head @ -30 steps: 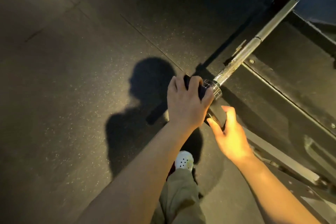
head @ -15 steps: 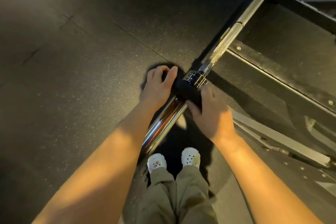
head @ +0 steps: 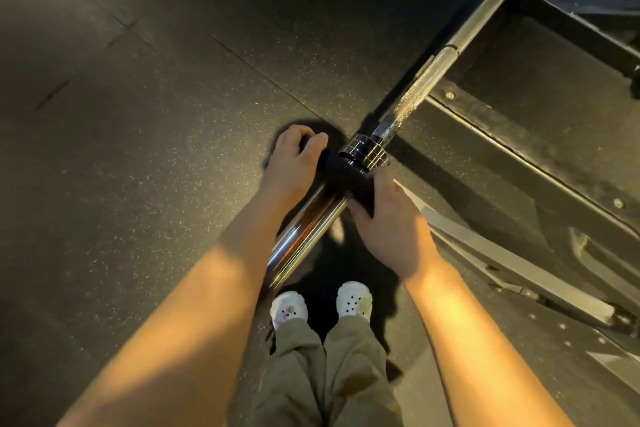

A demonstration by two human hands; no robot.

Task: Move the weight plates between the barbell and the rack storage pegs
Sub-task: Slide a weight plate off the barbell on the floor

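A chrome barbell (head: 426,80) runs from the upper right down toward me, and its thick shiny sleeve (head: 304,236) passes between my arms. A small black weight plate (head: 341,172) sits on the sleeve against the chrome collar (head: 365,151). My left hand (head: 294,163) grips the plate's left edge with fingers curled over its top. My right hand (head: 391,222) grips the plate's right edge, thumb toward the sleeve. Most of the plate is hidden by my hands and by shadow.
Dark speckled rubber flooring (head: 138,149) spreads to the left. The black steel base and rails of the rack (head: 519,156) lie on the right, with bolts showing. My feet in white clogs (head: 322,305) stand right under the sleeve's end.
My right hand went from hovering open by the plate to gripping its right edge. My left hand slid round to the left edge. The view dropped, bringing the sleeve and my feet into sight.
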